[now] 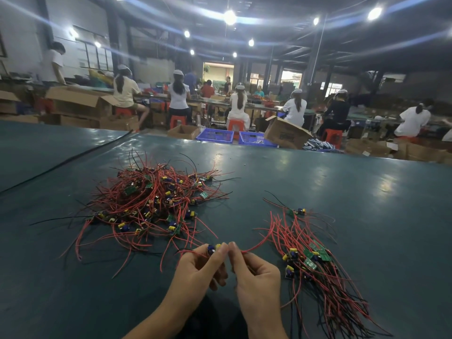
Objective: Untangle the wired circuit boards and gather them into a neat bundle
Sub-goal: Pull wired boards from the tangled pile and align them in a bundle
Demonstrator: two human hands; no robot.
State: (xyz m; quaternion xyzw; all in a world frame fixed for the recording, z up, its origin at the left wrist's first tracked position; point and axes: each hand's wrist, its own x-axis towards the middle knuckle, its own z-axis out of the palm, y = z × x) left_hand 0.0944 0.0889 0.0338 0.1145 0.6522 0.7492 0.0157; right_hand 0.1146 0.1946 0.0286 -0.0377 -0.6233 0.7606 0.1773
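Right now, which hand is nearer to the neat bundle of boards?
Right. The right hand, pinching a red wire, is just left of the neat bundle; the left hand, pinching a circuit board, is farther left, beyond the right hand.

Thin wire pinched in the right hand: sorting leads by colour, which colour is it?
The thin wire is red; head view best.

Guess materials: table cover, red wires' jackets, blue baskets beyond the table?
Table cover: likely vinyl or rubber sheet, dark green, semi-gloss; ceiling lights reflect off it. Red wires: soft plastic insulation, probably PVC, matte; they droop in loose curves. Blue baskets: moulded plastic, judging by the lattice walls.
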